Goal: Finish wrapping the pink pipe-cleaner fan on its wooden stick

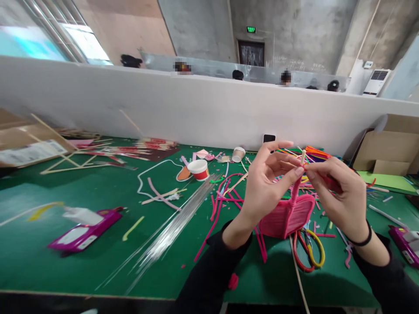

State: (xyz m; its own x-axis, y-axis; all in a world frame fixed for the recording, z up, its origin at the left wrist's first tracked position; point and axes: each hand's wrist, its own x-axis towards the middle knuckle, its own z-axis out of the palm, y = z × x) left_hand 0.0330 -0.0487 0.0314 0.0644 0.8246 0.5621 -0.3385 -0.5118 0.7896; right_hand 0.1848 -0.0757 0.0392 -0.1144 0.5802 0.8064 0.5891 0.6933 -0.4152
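Upright between my hands is a wooden stick (303, 155), its bare tip showing above a wrapping of pink pipe cleaner (295, 192). Lower on it sits a flat pink form (303, 213) made of pipe cleaner, its two lobes partly behind my left wrist. My left hand (270, 179) pinches the stick just below its tip with thumb and index finger, other fingers curled loosely. From the right, my right hand (338, 192) is closed in a pinch at the same spot, on a pipe cleaner end mostly hidden by the fingers. Red and yellow-handled scissors (309, 250) lie beneath.
The green table (170, 270) carries a bundle of thin silvery wires (183, 226), a paper cup (198, 169), scattered pipe cleaners, and purple packs (85, 231) at left and right. Cardboard boxes (389, 148) stand at both sides. A white partition (196, 109) closes the back.
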